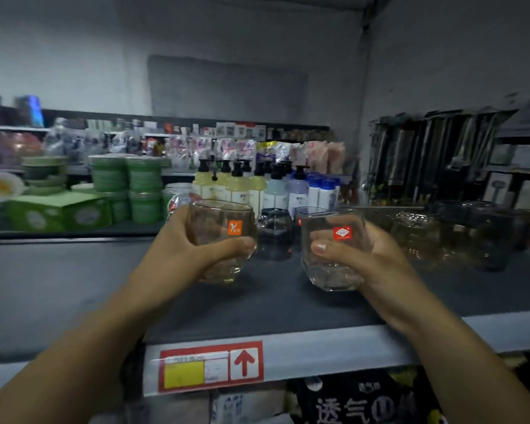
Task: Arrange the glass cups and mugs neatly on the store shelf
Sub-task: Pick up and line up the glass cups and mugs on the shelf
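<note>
The orange-stickered glass (221, 215) is wrapped in the fingers and thumb of the left hand (181, 249), and the red-stickered glass (331, 270) likewise in the right hand (371, 258), both low over the grey shelf (74, 286). A dark glass (274, 234) stands just behind, between them.

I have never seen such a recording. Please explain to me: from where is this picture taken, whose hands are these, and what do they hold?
There is no machine here. A person wears one wide-angle camera on the head, so you look forward and down at their own bare arms. The left hand grips a clear glass cup with an orange sticker; the right hand grips a clear glass cup with a red sticker. Both are over a dark store shelf with a red price label on its front edge. Whether the cups touch the shelf, I cannot tell. More glasses stand to the right, a dark glass between the hands, pump bottles behind.
</note>
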